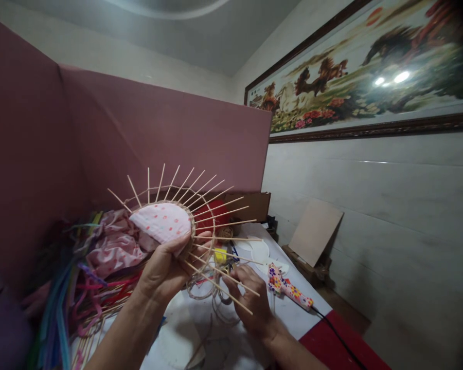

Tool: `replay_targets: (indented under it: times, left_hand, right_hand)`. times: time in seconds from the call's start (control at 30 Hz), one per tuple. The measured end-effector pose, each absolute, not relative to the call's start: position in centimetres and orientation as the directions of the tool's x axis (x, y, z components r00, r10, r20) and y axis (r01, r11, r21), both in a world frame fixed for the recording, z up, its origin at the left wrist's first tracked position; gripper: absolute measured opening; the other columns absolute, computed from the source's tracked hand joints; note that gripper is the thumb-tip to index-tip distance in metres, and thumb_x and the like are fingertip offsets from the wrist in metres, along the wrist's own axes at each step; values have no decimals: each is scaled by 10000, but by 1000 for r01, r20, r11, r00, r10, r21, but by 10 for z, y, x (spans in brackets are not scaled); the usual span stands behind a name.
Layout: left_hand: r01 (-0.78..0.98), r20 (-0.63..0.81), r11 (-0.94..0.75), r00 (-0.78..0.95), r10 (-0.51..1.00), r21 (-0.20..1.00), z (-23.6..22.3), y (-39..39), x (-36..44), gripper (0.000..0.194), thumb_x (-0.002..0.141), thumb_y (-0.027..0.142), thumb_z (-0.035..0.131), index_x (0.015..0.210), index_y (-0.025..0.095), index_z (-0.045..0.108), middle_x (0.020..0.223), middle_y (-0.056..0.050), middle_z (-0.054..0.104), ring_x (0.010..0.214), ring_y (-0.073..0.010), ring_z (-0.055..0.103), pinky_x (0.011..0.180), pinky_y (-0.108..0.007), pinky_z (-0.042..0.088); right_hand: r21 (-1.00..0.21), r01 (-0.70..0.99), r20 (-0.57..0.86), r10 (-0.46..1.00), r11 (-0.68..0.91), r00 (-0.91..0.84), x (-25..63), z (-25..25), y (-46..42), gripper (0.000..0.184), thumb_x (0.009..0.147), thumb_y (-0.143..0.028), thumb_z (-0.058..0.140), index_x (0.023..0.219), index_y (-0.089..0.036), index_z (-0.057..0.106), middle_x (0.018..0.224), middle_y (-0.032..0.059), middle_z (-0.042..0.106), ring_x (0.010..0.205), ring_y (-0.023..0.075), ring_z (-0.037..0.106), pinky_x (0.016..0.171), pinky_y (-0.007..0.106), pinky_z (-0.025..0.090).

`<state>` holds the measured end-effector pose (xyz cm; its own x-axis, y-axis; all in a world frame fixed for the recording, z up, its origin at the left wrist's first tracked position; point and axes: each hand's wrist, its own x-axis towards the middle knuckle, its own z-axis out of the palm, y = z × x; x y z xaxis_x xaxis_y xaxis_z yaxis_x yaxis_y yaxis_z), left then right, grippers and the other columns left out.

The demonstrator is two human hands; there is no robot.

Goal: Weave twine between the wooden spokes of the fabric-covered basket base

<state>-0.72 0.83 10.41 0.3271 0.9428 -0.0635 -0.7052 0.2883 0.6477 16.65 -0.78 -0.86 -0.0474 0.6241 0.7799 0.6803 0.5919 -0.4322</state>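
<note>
My left hand (165,267) grips the lower edge of a round wicker base (193,226), held tilted above the table. White fabric with small red spots (164,222) covers part of its face. Thin wooden sticks (219,211) fan out from the base's rim. A strand of twine (213,205) runs in a wide arc across the sticks, apart from the rim. My right hand (249,293) is closed at the lower sticks, fingers curled around the twine; its fingertips are partly hidden. Loose twine loops (200,295) hang between my hands.
A flower-patterned glue gun (289,288) with a black cord lies on the white tabletop (293,313), right of my hands. Pink fabric (116,241) and colourful pipe cleaners (57,313) are heaped left. Pink partition panels (170,133) stand behind; a board (316,231) leans against the wall.
</note>
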Motion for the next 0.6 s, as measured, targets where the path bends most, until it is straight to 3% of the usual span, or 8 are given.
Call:
replay_targets:
  times: [0.17, 0.6]
  left_hand:
    - [-703, -66, 297, 336, 939, 646, 104, 7, -8, 330, 808, 84, 452, 1115, 65, 570, 877, -184, 738, 876, -323, 677, 733, -496, 553]
    - [-696, -60, 283, 326, 943, 660, 107, 5, -7, 264, 833, 81, 426, 1039, 78, 592, 742, -149, 745, 830, -299, 692, 693, -448, 569]
  right_hand:
    - [-464, 655, 767, 641, 597, -40, 167, -9, -7, 198, 862, -264, 516, 678, -196, 536, 679, 29, 569, 679, 173, 523, 645, 275, 366]
    - [-513, 628, 733, 679, 585, -34, 168, -11, -7, 200, 873, -269, 491, 699, -194, 554, 699, 32, 571, 708, 179, 524, 665, 286, 361]
